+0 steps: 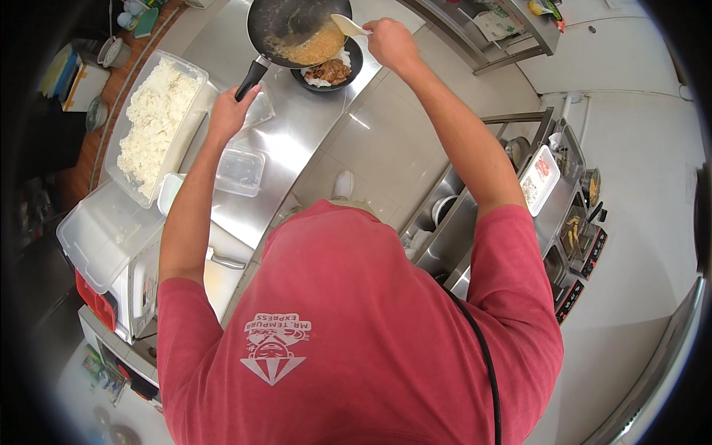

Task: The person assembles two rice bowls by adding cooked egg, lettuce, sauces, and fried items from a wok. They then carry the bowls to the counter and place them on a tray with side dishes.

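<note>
My left hand (231,116) is closed round the black handle of a frying pan (261,18), which is held over a black bowl (353,73). Brown, saucy food (315,49) lies along the pan's right side. In my right hand (392,43) is a pale spatula (347,27), its blade at the pan's right rim, against the food. White rice (305,80) and a brown topping (328,72) show in the bowl, whose far part is hidden beneath the pan.
A clear tub (194,79) of cooked rice stands left of my left arm. Near it are a clear lidless container (240,171) and a large plastic lid (111,230) on the steel counter's side. To the right, fryers (572,236) and a white tray (541,180) line a bench.
</note>
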`<state>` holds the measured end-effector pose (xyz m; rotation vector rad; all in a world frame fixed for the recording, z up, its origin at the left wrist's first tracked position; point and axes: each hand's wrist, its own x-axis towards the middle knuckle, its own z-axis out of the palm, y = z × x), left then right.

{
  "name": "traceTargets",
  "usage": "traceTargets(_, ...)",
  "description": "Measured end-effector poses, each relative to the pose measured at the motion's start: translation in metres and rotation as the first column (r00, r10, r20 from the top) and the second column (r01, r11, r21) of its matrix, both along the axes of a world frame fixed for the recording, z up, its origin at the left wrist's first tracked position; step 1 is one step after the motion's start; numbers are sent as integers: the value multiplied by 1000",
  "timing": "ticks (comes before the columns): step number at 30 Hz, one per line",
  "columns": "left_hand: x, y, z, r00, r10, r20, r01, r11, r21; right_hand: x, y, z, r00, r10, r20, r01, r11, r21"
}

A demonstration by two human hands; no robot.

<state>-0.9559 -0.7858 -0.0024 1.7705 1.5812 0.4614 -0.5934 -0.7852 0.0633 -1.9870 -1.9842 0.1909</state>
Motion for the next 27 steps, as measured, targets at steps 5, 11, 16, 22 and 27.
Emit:
traceTargets(5, -10, -6, 4, 999, 19, -29, -18, 1000, 19, -15, 2, -1, 1000, 8, -28, -8, 1000, -20)
traceTargets(11, -19, -15, 14, 995, 49, -85, -46, 998, 39, -23, 4, -4, 998, 51, -26, -51, 999, -7)
traceTargets(16, -26, -17, 19, 992, 58, -113, -55, 998, 29, -33, 3, 1, 997, 60, -46, -60, 998, 1)
traceTargets(22, -35, -22, 27, 985, 77, -157, -77, 997, 5, -42, 5, 0, 995, 99, -9, -98, 995, 23)
traceTargets(27, -30, -31, 37, 986, 65, -156, -65, 998, 0, -38, -2, 1, 995, 95, -3, -95, 995, 0)
